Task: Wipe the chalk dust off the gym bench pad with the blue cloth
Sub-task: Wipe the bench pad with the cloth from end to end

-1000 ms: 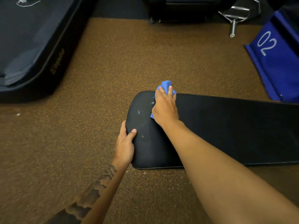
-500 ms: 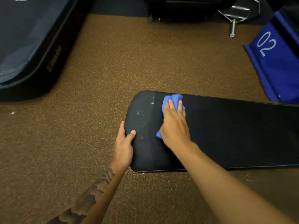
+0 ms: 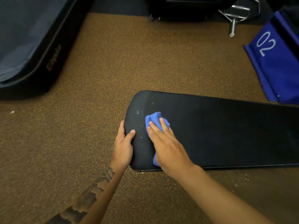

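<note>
**Cloth pressed flat at the pad's rounded end**

Nearest the camera, both forearms reach up from the bottom edge over the brown speckled floor (image 3: pixel 113 75). The left hand (image 3: pixel 123 147) clamps the rounded left end of the black pad (image 3: pixel 226 135), thumb lying on the top surface, fingers wrapped round the edge and out of sight below it. The right hand (image 3: pixel 166 146) lies palm down on the pad just beside the left, fingers spread narrow and straight, pinning the cloth (image 3: pixel 155 118) against the surface rather than gripping it in a fist. The cloth bunches out past the fingertips toward the pad's far edge, and a small fold shows under the heel of the hand near the pad's near edge.

Pale chalk specks (image 3: pixel 137 112) sit on the pad between the cloth and the rounded end, just left of the fingertips. To the right the pad runs long, dark and bare to the frame's edge, with free surface along it.

Farther off, open floor surrounds the pad's left end. A dark mat (image 3: pixel 24 46) fills the far left corner, a blue block (image 3: pixel 275 62) marked 02 lies far right, and a metal fitting (image 3: pixel 234 13) stands beyond.
</note>
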Demonstrator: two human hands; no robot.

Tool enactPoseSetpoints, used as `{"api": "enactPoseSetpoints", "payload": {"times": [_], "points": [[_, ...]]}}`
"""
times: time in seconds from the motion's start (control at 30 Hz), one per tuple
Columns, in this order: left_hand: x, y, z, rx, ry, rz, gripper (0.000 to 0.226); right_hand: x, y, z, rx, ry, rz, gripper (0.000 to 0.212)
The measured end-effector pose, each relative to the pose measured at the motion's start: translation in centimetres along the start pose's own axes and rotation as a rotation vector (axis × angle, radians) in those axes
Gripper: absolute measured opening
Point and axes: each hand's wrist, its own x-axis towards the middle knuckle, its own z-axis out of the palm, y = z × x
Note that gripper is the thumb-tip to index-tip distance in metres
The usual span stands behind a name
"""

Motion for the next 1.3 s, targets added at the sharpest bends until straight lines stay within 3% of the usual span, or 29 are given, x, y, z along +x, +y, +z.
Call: {"api": "enactPoseSetpoints", "payload": {"times": [0.17, 0.33, 0.53, 0.7, 0.83, 0.93, 1.03, 1.2, 1.3], "points": [[-0.1, 0.3, 0.1, -0.022, -0.004, -0.016, 0.069, 3.3, 1.4, -1.0, -0.07, -0.011, 0.215, 0.091], [-0.1, 0.2, 0.1, -0.035, 0.013, -0.026, 0.069, 11.6, 2.9, -1.3, -0.023, 0.099, 0.342, 0.074], [-0.2, 0.5, 0.2, -0.051, 0.016, -0.029, 0.06, 12.8, 0.7, -0.3, 0.043, 0.083, 0.162, 0.055], [-0.2, 0.6, 0.2, 0.019, 0.017, -0.004, 0.062, 5.2, -1.0, -0.7, -0.024, -0.085, -0.093, 0.075], [-0.2, 0.4, 0.1, -0.041, 0.027, -0.041, 0.07, 4.9, 0.5, -1.1, -0.062, -0.031, 0.094, 0.081], [-0.1, 0.0, 0.0, -0.05, 0.03, -0.04, 0.07, 9.2, 1.2, -1.0, -0.073, 0.052, 0.253, 0.073], [-0.2, 0.2, 0.0, -0.049, 0.01, -0.054, 0.07, 13.4, 0.9, -0.2, -0.098, 0.084, 0.293, 0.066], [0.0, 0.2, 0.2, -0.036, 0.018, -0.014, 0.056, 11.8, -0.3, -0.2, 0.009, 0.07, 0.155, 0.053], [0.1, -0.1, 0.2, -0.017, 0.016, 0.018, 0.054, 6.1, -0.5, 0.3, 0.023, -0.006, -0.094, 0.069]]}}
